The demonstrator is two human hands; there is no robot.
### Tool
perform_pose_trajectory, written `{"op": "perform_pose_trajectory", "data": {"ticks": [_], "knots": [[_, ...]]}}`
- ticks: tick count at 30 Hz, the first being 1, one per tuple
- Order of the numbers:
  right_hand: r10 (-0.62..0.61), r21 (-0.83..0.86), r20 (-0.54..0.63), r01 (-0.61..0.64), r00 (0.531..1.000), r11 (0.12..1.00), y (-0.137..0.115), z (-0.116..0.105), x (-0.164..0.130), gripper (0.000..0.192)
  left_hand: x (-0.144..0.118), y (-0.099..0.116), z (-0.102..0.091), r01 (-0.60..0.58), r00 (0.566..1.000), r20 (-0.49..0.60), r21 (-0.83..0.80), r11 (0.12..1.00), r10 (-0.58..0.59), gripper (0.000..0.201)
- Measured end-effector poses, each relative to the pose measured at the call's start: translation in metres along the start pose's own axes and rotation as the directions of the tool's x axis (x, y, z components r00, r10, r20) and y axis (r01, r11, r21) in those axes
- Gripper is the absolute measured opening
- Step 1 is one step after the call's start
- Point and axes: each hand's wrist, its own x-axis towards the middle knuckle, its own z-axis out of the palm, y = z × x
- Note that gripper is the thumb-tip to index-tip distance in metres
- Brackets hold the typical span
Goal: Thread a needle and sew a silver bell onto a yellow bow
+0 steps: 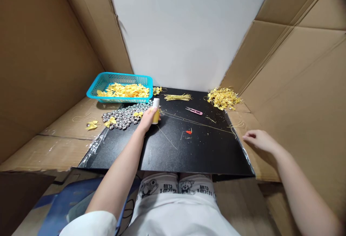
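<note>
My left hand (148, 119) is closed around a spool of yellow thread (156, 117) with a white top, held upright over the black board. From beside the spool, thin thread strands (200, 123) stretch right across the board toward its right edge. My right hand (261, 140) is over the cardboard just past that edge, near the strand ends. Its fingers are curled with thumb and forefinger close together; whether thread is between them is too fine to see. Silver beads (125, 117) lie spread left of my left hand, with a yellow ribbon bow (110, 122) among them.
A turquoise basket (93, 92) of yellow bows stands at the back left. Behind the spool lies a bundle of cut yellow cords (177, 97). Pink thread snips (194, 111), a small red piece (188, 132) and a yellow bow pile (224, 98) are farther right. Cardboard walls enclose both sides.
</note>
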Motion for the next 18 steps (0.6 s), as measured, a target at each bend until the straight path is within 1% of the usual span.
{"op": "perform_pose_trajectory", "data": {"ticks": [3,5,6,8,11,12,14,16,18], "knots": [[-0.062,0.029,0.003,0.062,0.998,0.998,-0.02,-0.012,0.003,0.041,0.0,0.0,0.0,0.003,1.0,0.005,0.0,1.0,-0.003,0.054],[-0.116,-0.019,-0.026,0.116,0.993,0.993,-0.045,-0.024,0.011,0.038,0.0,-0.001,0.0,0.005,1.0,0.006,0.001,1.0,-0.005,0.053],[-0.151,-0.063,-0.047,0.148,0.987,0.987,-0.061,-0.031,0.016,0.034,0.0,-0.001,0.0,0.005,1.0,0.005,0.003,1.0,-0.005,0.053],[-0.226,-0.151,-0.052,0.216,0.973,0.965,-0.1,-0.046,0.03,0.024,0.0,-0.001,0.0,0.005,1.0,0.005,0.007,1.0,-0.005,0.053],[-0.347,-0.311,-0.042,0.318,0.937,0.895,-0.17,-0.06,0.053,0.016,0.0,-0.002,0.0,0.004,1.0,0.01,0.012,1.0,-0.004,0.053],[-0.383,-0.351,-0.018,0.353,0.923,0.867,-0.195,-0.06,0.06,0.016,0.001,-0.003,-0.001,0.004,1.0,0.012,0.012,1.0,-0.005,0.053],[-0.449,-0.394,0.07,0.438,0.891,0.808,-0.243,-0.054,0.073,0.015,0.001,-0.004,-0.001,0.004,1.0,0.013,0.01,1.0,-0.004,0.054],[-0.506,-0.375,0.136,0.517,0.852,0.77,-0.286,-0.039,0.083,0.015,0.001,-0.004,-0.001,0.003,1.0,0.016,0.008,1.0,-0.003,0.055],[-0.557,-0.35,0.198,0.589,0.807,0.729,-0.32,-0.021,0.091,0.015,0.0,-0.004,-0.001,-0.001,1.0,0.02,0.007,1.0,0.001,0.054]]}}
